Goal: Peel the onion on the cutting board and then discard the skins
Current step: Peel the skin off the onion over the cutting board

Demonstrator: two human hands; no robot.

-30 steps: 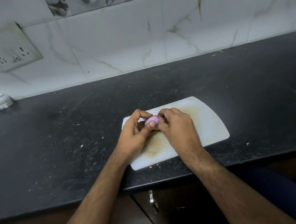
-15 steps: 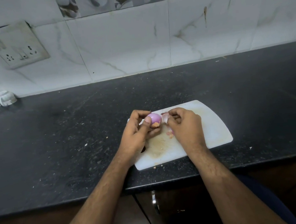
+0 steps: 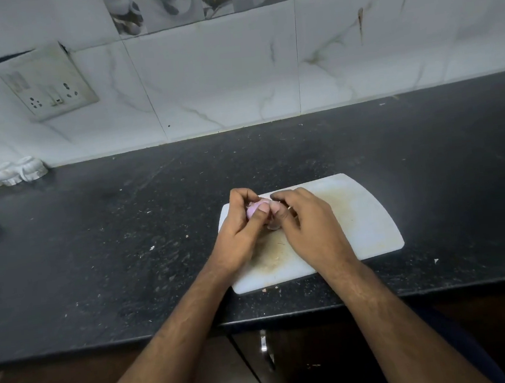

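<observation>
A small purple onion is held just above the left end of the white cutting board. My left hand grips it, fingers curled over the top and thumb pressed on its near side. My right hand meets it from the right, thumb and fingertips pinching at the onion's skin. Most of the onion is hidden between the two hands. A brownish stain and skin crumbs lie on the board below my hands.
The board lies on a dark stone counter close to its front edge. White small holders stand at the far left by the tiled wall. A switch and socket plate hangs on the wall. Cabinet doors with a handle sit below.
My right hand has come back against the onion after pulling away to the right half a second ago. Both hands stay over the board's left end; the camera has tilted.
</observation>
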